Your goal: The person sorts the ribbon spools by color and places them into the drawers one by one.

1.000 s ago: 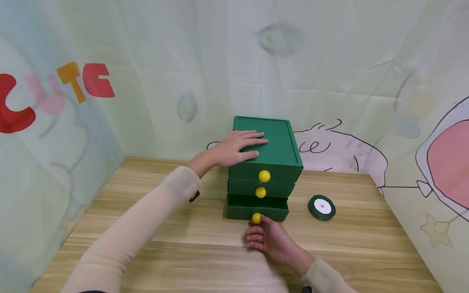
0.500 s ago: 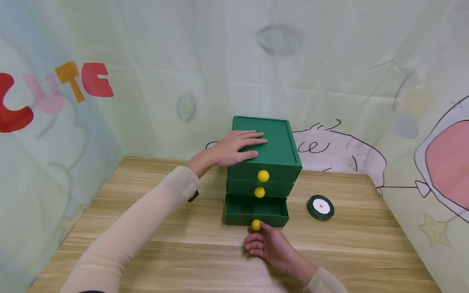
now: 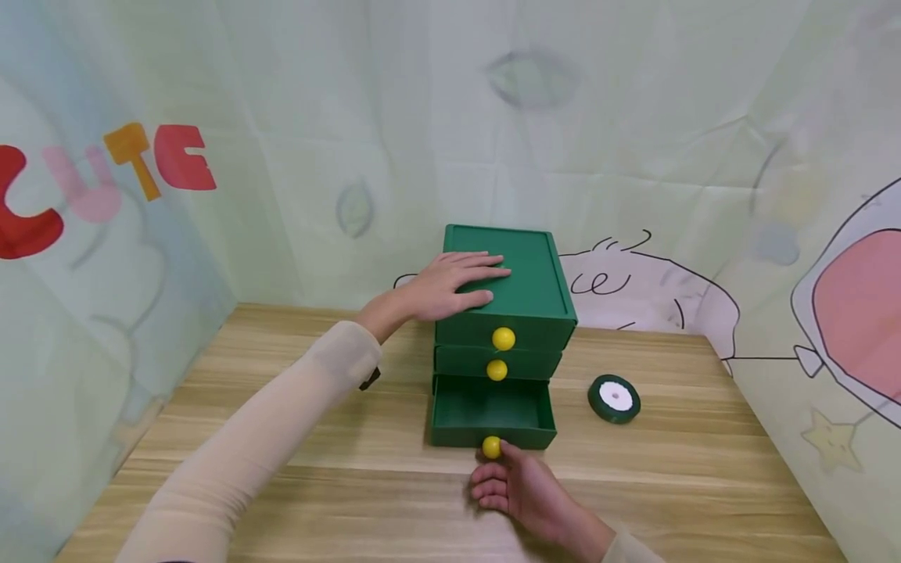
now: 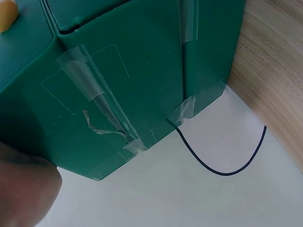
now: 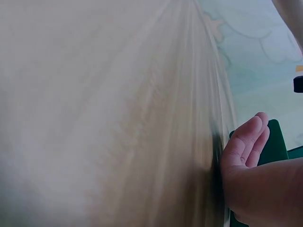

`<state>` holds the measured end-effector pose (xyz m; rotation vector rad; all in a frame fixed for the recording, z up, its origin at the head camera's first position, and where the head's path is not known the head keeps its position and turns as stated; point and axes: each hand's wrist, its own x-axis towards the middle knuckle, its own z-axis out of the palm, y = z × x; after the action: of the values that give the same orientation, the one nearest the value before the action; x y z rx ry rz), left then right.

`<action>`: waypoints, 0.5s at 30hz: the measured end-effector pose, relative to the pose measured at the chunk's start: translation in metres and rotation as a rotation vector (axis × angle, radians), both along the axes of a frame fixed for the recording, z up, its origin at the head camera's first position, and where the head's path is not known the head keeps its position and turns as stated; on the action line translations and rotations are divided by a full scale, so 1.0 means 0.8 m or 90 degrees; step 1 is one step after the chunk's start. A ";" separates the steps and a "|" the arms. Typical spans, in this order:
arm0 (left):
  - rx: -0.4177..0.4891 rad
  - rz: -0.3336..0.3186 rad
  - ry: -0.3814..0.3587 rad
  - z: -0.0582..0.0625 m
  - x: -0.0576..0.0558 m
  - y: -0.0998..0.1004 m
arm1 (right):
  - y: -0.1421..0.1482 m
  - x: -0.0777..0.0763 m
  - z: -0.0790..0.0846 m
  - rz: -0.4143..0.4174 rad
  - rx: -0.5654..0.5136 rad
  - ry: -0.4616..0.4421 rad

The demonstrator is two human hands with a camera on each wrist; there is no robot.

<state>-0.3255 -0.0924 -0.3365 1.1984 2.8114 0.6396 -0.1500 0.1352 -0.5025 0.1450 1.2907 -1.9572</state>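
A green drawer cabinet (image 3: pixel 528 270) with round yellow knobs stands on the wooden table. My left hand (image 3: pixel 450 285) rests on its top, fingers straight and spread; in the left wrist view part of that hand (image 4: pixel 26 189) lies beside the cabinet's taped side (image 4: pixel 132 80). The bottom drawer (image 3: pixel 450 436) is pulled out and its inside looks bare. My right hand (image 3: pixel 528 485) holds that drawer's yellow knob (image 3: pixel 491 447) at the fingertips, the other fingers loosely curled below. How the fingertips meet behind the knob is hidden. The two upper drawers are closed.
To the right of the cabinet lies a dark green ribbon roll (image 3: pixel 615 399) with a white centre. Printed cloth (image 3: pixel 317 195) hangs behind and at both sides of the wooden table (image 3: pixel 338 500).
The bottom drawer has slid further out toward me, and my right hand has moved back with its knob. My left hand stays on the cabinet top.
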 end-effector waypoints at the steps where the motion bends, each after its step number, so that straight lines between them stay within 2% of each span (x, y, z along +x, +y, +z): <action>1: 0.001 0.000 0.000 0.000 0.000 0.000 | 0.001 0.002 0.000 0.003 -0.002 -0.003; 15: -0.001 0.002 0.000 0.001 0.000 0.000 | 0.006 0.022 0.001 0.014 0.001 -0.031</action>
<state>-0.3255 -0.0922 -0.3360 1.1934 2.8135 0.6372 -0.1324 0.1401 -0.5014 0.1762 1.2573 -1.9225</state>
